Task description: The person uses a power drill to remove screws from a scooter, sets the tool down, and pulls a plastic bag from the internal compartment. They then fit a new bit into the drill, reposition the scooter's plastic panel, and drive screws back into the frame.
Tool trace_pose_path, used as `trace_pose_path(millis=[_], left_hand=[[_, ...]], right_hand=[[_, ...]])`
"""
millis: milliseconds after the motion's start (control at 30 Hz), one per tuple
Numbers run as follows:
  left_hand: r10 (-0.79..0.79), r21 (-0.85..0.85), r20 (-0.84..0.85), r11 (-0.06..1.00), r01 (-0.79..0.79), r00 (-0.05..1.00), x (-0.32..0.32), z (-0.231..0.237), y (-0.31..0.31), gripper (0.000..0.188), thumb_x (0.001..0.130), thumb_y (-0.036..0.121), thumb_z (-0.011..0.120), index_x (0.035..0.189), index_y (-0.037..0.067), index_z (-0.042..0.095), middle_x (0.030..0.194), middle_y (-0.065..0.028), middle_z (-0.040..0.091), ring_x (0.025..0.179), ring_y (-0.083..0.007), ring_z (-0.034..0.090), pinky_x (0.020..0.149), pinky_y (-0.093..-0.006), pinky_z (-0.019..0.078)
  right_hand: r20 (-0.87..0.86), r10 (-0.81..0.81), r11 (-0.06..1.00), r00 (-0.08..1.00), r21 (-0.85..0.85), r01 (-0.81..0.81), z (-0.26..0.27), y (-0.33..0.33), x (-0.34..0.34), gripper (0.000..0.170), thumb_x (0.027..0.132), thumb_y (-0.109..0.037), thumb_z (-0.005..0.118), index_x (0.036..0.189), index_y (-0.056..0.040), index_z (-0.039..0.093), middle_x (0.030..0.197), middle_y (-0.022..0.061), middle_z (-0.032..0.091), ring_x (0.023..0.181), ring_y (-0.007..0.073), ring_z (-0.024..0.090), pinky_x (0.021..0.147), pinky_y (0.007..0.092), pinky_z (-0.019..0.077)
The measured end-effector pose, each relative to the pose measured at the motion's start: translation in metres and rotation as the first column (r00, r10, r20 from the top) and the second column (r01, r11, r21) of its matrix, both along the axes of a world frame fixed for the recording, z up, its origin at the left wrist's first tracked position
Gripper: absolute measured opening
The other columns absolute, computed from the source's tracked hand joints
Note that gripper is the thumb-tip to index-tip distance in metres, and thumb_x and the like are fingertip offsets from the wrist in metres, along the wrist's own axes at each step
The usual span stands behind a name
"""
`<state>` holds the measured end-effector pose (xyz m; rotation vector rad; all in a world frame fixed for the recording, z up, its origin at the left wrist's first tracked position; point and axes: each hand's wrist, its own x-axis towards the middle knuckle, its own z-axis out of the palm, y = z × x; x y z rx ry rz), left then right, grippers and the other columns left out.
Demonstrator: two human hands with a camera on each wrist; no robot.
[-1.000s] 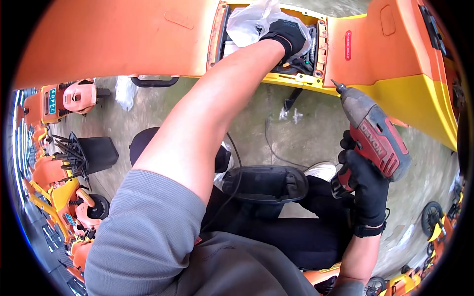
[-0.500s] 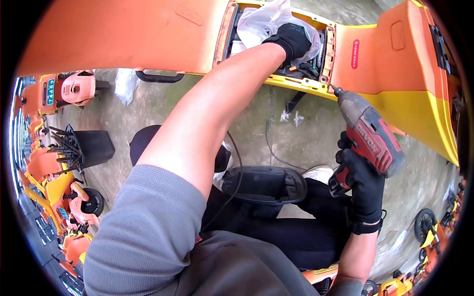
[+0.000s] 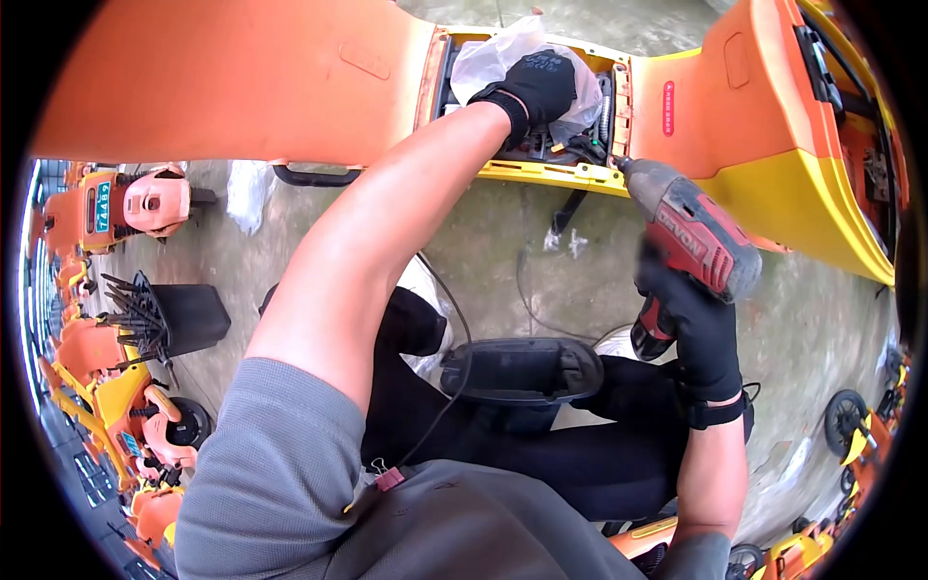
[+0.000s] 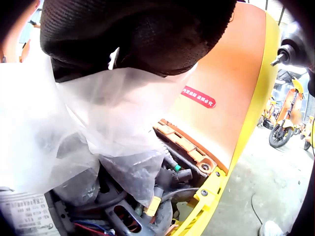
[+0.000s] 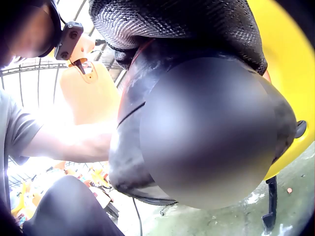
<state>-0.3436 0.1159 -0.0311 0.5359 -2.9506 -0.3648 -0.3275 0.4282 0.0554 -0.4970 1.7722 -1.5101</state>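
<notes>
My black-gloved left hand (image 3: 541,85) has curled fingers gripping a clear plastic bag (image 3: 488,60), which hangs down into the open compartment of an orange and yellow scooter body. A small shiny metal bit (image 4: 113,58) shows between the gloved fingers in the left wrist view. Below lie wires, a yellow connector (image 4: 152,205) and a labelled box (image 4: 29,214). My gloved right hand (image 3: 701,324) grips the handle of a red and grey cordless driver (image 3: 691,232). The driver's bit (image 4: 278,59) overlaps the compartment's near right corner in the head view.
An elongated black plastic box (image 3: 522,372) sits between the person's legs, with a thin cable (image 3: 454,300) running across. A black bin (image 3: 193,319) of dark parts stands at left. Other scooters line both sides. A black stand (image 3: 565,213) extends below the body.
The left hand has turned, bringing the glove's back upward, and shifted slightly left with the bag. The driver has moved left and up, its tip nearer the compartment's corner.
</notes>
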Motion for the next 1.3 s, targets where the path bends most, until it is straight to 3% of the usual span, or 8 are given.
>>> trace_pose_path(millis=[467, 700, 800, 967, 1033, 1167, 1233, 1300], left_hand=[[0.032, 0.21, -0.134, 0.978, -0.003, 0.991, 0.018, 0.027, -0.005, 0.018, 0.076, 0.014, 0.06, 0.089, 0.004, 0.068, 0.087, -0.0188, 0.067, 0.084, -0.0364, 0.063, 0.076, -0.0412, 0.0484], [0.092, 0.527, -0.284, 0.847, 0.075, 0.955, 0.033, 0.031, -0.007, 0.018, 0.083, 0.014, 0.06, 0.09, -0.001, 0.066, 0.077, -0.0064, 0.066, 0.068, -0.0118, 0.06, 0.067, -0.0285, 0.049], [0.242, 0.852, -0.186, 0.523, 0.033, 0.952, 0.053, 0.053, 0.007, 0.018, 0.09, 0.011, 0.058, 0.099, -0.002, 0.064, 0.08, -0.0053, 0.064, 0.068, -0.0106, 0.059, 0.067, -0.0243, 0.0512], [0.225, 0.923, -0.159, 0.38, 0.063, 0.961, 0.107, 0.084, 0.029, 0.022, 0.091, 0.01, 0.055, 0.109, -0.001, 0.061, 0.085, -0.0038, 0.062, 0.071, -0.0099, 0.059, 0.069, -0.0238, 0.0504], [0.27, 0.979, -0.125, 0.192, 0.074, 0.955, 0.133, 0.096, 0.039, 0.026, 0.092, 0.008, 0.053, 0.115, -0.001, 0.058, 0.089, -0.0038, 0.062, 0.076, -0.01, 0.058, 0.071, -0.0225, 0.0492], [0.312, 0.992, -0.077, 0.12, 0.041, 0.947, 0.177, 0.102, 0.048, 0.031, 0.093, 0.009, 0.051, 0.122, -0.004, 0.053, 0.096, -0.0075, 0.063, 0.084, -0.0132, 0.061, 0.078, -0.0241, 0.0507], [0.34, 0.964, -0.232, -0.047, 0.262, 0.911, 0.189, 0.102, 0.053, 0.037, 0.096, 0.012, 0.049, 0.127, -0.008, 0.047, 0.105, -0.0123, 0.063, 0.091, -0.0167, 0.063, 0.085, -0.0268, 0.0518], [0.316, 0.938, -0.288, -0.1, 0.333, 0.904, 0.196, 0.095, 0.05, 0.041, 0.097, 0.016, 0.048, 0.129, -0.01, 0.044, 0.111, -0.0154, 0.062, 0.097, -0.0186, 0.063, 0.088, -0.0279, 0.0522]], right_hand=[[-0.029, 0.009, 0.998, 1.0, -0.055, -0.011, 0.0, 0.001, 0.004, 0.036, 0.082, -0.007, 0.066, 0.115, 0.0027, 0.057, 0.101, 0.0085, 0.063, 0.083, 0.0162, 0.06, 0.076, 0.0311, 0.0492], [0.03, -0.043, 0.994, 0.999, -0.097, 0.046, 0.004, -0.003, 0.003, 0.031, 0.078, -0.007, 0.068, 0.107, -0.0002, 0.06, 0.093, 0.0036, 0.062, 0.081, 0.0113, 0.058, 0.073, 0.0271, 0.0475], [0.012, -0.013, 0.995, 1.0, -0.1, 0.014, 0.006, -0.003, 0.005, 0.035, 0.079, -0.007, 0.067, 0.112, 0.0004, 0.058, 0.098, 0.0061, 0.062, 0.084, 0.0138, 0.059, 0.074, 0.029, 0.0483], [-0.011, 0.067, 0.993, 0.998, -0.096, -0.068, 0.012, -0.008, 0.011, 0.04, 0.08, -0.007, 0.064, 0.118, 0.0003, 0.056, 0.102, 0.0082, 0.061, 0.085, 0.0161, 0.059, 0.074, 0.03, 0.0488], [0.055, 0.093, 0.988, 0.994, -0.129, -0.085, 0.02, -0.011, 0.02, 0.042, 0.077, -0.007, 0.064, 0.118, -0.0001, 0.055, 0.1, 0.0077, 0.061, 0.083, 0.0157, 0.058, 0.073, 0.0292, 0.0484], [0.149, 0.16, 0.982, 0.976, -0.124, -0.142, 0.026, -0.013, 0.034, 0.044, 0.076, -0.006, 0.064, 0.119, -0.0005, 0.055, 0.102, 0.0076, 0.061, 0.084, 0.0154, 0.059, 0.073, 0.0286, 0.0482], [0.181, 0.233, 0.972, 0.956, -0.08, -0.222, 0.022, -0.01, 0.037, 0.046, 0.076, -0.007, 0.065, 0.12, -0.0006, 0.054, 0.103, 0.0072, 0.06, 0.086, 0.015, 0.059, 0.074, 0.028, 0.0479], [0.151, 0.258, 0.965, 0.954, -0.082, -0.249, 0.02, -0.01, 0.038, 0.048, 0.076, -0.008, 0.066, 0.122, -0.0009, 0.054, 0.105, 0.007, 0.06, 0.087, 0.0148, 0.059, 0.074, 0.0276, 0.048]])
